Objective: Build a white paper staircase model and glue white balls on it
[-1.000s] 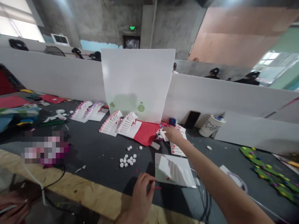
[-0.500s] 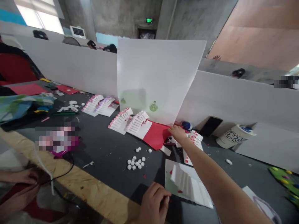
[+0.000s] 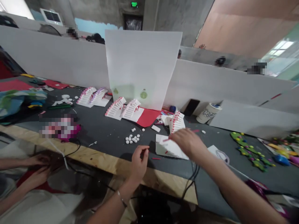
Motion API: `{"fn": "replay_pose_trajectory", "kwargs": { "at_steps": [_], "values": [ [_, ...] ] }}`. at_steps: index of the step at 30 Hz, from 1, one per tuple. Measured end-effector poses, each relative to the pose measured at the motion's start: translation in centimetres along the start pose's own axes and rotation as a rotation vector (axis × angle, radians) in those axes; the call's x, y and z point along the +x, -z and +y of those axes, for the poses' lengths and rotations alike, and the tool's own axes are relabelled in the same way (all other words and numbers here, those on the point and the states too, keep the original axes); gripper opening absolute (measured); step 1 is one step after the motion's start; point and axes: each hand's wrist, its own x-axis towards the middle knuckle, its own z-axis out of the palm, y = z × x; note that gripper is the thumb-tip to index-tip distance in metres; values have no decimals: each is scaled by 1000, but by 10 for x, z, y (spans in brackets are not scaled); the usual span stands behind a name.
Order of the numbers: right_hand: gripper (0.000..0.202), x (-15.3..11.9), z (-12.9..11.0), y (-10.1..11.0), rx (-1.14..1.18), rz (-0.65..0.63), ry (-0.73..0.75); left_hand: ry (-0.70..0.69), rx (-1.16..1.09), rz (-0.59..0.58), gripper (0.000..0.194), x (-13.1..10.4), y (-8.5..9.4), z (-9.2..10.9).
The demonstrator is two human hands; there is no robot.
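Right hand (image 3: 187, 143) is pinching a small red strip (image 3: 165, 140) above the white folded card (image 3: 169, 148); left hand (image 3: 138, 160) is hovering loosely curled, holding nothing, over the desk (image 3: 105, 130).

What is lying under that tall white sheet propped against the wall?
At the foot of the tall white sheet lie a red paper sheet and white folded stair-like cards. Anything behind the sheet is hidden.

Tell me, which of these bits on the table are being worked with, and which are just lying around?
In hand:
right hand pinching a small red strip
left hand
white folded card under the right hand

Lying about:
white pellets
paper cup
phone
red paper
green felt piece
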Motion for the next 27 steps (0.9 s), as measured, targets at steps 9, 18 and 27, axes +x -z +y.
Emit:
{"fn": "replay_pose_trajectory", "kwargs": {
  "at_steps": [9, 18, 27],
  "values": [
    [28, -123, -114, -16, 229, 196, -203, -52, 57, -509, 28, -63, 24, 66],
    [27, -107, -122, -19, 236, 391, -180, -158, 255, -524, 26, -73, 26, 75],
    [31, -107, -126, -21, 276, 368, -224, -156, 212, -554, 23, -73, 32, 63]
  ]
}}
